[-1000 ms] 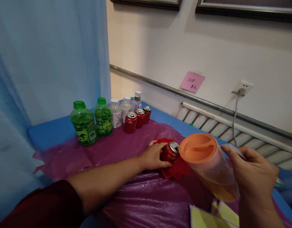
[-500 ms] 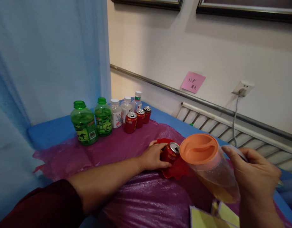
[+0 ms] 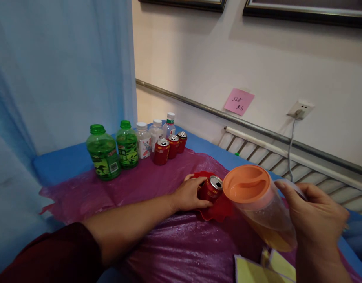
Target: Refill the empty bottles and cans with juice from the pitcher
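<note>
My left hand [image 3: 188,194] is wrapped round an opened red drink can [image 3: 211,189] that leans on a red scalloped dish [image 3: 218,211]. My right hand [image 3: 315,216] grips the handle of a clear plastic jug [image 3: 262,206] with an orange lid; the jug is tilted toward the can and holds yellowish liquid in its lower part. Jug lid and can almost touch. All of this lies on a purple plastic sheet [image 3: 157,184] over a blue table.
At the back left stand two green bottles [image 3: 103,152], three small white bottles [image 3: 144,140] and three red cans [image 3: 161,151]. A blue curtain [image 3: 57,70] hangs at left. Yellow papers [image 3: 257,269] lie near me. A pink note [image 3: 238,101], a wall socket [image 3: 300,109] and a radiator [image 3: 287,157] are at right.
</note>
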`<state>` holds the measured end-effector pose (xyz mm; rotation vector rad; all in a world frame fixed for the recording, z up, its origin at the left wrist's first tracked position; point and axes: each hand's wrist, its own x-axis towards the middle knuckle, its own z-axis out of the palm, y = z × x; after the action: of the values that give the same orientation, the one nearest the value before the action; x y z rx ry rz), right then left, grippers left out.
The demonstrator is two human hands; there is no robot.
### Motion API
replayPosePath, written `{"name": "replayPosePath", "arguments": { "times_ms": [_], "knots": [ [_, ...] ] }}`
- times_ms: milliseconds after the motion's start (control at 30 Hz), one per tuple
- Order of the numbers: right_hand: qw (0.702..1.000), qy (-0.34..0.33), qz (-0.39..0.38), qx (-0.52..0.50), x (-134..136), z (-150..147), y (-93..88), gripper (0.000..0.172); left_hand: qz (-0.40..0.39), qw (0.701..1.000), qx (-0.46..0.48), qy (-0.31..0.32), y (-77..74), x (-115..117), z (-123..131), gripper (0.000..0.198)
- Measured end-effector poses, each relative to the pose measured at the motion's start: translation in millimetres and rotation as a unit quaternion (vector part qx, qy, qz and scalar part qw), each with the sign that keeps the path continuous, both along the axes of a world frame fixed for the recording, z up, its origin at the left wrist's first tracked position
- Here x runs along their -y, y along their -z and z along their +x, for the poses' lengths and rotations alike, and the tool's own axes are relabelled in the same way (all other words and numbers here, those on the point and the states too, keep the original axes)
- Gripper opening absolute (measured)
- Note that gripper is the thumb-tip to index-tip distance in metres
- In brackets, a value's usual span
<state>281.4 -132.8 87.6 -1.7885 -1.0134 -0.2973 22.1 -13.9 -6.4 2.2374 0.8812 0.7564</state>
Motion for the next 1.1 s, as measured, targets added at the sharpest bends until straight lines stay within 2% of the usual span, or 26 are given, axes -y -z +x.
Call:
{"name": "replayPosePath", "arguments": {
  "times_ms": [1100],
  "knots": [
    [0.999,0.032,-0.010,0.008,1.6,-2.1,-1.8,0.047,-0.030,0.999,-0.022,0.007,-2.9,0.9,-0.5,0.078]
  ]
}}
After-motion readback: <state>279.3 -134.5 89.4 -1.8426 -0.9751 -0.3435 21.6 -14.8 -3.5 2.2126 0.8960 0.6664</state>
